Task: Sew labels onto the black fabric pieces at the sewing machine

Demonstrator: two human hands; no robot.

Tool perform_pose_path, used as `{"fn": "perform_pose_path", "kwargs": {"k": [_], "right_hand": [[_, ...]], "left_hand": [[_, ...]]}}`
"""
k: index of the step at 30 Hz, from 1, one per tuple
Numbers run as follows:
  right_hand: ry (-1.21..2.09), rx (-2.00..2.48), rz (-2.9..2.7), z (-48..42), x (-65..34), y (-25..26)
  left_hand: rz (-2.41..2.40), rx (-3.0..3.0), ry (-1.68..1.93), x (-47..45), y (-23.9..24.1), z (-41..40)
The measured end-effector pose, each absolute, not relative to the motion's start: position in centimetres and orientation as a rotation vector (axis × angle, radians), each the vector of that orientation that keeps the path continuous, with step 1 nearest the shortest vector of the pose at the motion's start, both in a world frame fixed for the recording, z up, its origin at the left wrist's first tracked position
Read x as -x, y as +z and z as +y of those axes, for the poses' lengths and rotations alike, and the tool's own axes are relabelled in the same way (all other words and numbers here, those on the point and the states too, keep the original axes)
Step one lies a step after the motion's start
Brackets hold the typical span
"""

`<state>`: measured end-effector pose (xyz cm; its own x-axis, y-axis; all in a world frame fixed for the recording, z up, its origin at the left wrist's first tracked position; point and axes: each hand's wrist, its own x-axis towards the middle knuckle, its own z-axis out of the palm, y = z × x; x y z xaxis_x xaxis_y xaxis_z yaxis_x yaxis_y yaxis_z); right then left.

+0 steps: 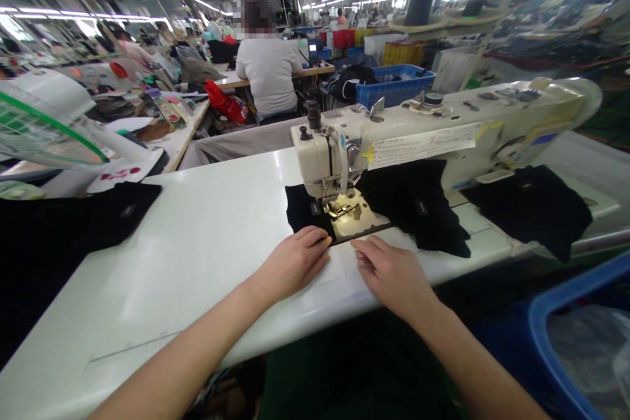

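A sewing machine (327,157) stands on a white table, with its needle and presser foot above a shiny metal plate (361,220). Beneath the foot's left side lies a small black fabric piece (298,207) with a little light label. My left hand (300,259) bears on the near edge of this piece, fingers bent and held together. Just right of it, by the plate's front edge, my right hand (388,269) is closed in a pinch; what its fingertips hold, if anything, is too small to make out. Another labelled black piece (418,203) lies right of the plate.
More black fabric lies at the far left (113,210) and a further black piece (534,207) at the right end. A blue bin (536,315) stands at lower right, a fan (44,121) at left. Beyond the machine are a blue basket (394,88) and a seated person (270,75).
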<state>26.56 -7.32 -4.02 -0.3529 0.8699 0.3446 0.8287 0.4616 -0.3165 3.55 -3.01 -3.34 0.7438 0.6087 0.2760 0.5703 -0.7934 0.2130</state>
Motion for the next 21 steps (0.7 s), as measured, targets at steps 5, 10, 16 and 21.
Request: {"fn": "perform_pose_path", "kwargs": {"k": [5, 10, 16, 21], "right_hand": [[-0.074, 1.399, -2.089, -8.8, -29.5, -3.6], [-0.226, 1.504, -2.006, -10.0, -32.4, -3.3], [-0.397, 1.642, -1.903, -10.3, -35.1, -2.9], [-0.382, 1.73, -1.956, -9.3, -36.9, -3.6]], "left_hand": [[0.993, -2.84, 0.502, -3.3, -3.5, -1.5], [1.023, -2.831, 0.551, -3.2, -3.5, -0.2], [1.051, -2.831, 0.547, -3.0, -3.5, 1.3], [1.075, -2.83, 0.525, -2.7, -3.5, 2.4]]}}
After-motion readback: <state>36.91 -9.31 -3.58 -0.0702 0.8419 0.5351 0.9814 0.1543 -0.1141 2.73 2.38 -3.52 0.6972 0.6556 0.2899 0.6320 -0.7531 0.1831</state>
